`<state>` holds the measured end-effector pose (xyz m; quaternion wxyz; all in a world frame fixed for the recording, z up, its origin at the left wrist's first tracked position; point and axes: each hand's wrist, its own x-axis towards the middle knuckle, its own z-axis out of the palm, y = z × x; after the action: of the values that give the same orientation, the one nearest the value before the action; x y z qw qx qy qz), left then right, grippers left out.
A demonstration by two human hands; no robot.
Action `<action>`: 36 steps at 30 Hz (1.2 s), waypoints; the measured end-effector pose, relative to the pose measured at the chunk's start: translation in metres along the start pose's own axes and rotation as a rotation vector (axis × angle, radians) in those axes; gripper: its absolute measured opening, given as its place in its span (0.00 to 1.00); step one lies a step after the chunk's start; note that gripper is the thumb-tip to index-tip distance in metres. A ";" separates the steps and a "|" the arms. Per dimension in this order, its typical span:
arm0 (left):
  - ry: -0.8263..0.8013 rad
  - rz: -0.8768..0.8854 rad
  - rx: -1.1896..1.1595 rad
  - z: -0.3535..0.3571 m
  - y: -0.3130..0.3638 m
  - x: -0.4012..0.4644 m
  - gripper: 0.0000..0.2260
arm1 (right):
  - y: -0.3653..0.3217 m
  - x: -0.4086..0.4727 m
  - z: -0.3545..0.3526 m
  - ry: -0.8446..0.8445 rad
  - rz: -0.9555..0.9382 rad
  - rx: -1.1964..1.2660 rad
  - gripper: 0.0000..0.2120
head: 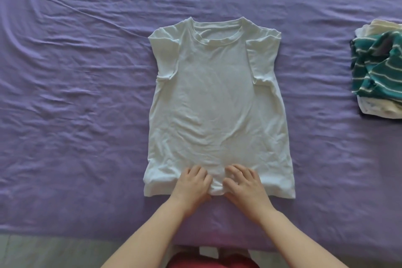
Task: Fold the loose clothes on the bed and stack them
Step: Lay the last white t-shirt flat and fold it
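A white T-shirt lies flat on the purple bed sheet, collar away from me, both sleeves folded in over the body. My left hand and my right hand rest side by side on the middle of the bottom hem. The fingers of both curl into the cloth, and the hem bunches up a little between them. At the right edge of the view sits a pile of clothes, with a teal garment with white stripes crumpled on top of pale pieces.
The bed's near edge runs across the bottom, with pale floor below it. Wrinkled sheet stretches left of the shirt and between the shirt and the pile. Red clothing on my body shows at the bottom centre.
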<state>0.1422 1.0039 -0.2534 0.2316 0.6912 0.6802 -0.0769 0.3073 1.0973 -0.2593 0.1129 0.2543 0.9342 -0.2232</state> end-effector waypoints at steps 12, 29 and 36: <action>-0.186 -0.242 -0.408 -0.042 -0.053 0.051 0.19 | 0.039 0.064 -0.048 -0.177 0.122 0.092 0.13; -0.032 -0.605 -0.326 -0.168 -0.184 0.158 0.05 | 0.108 0.212 -0.153 0.099 0.490 0.440 0.08; 0.239 -0.568 -0.384 -0.170 -0.199 0.184 0.11 | 0.120 0.234 -0.160 0.311 0.547 0.457 0.08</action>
<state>-0.0756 1.2356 -0.2244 0.2455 0.4225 0.8695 0.0723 0.1570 1.3650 -0.2384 -0.0342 0.5436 0.7638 -0.3462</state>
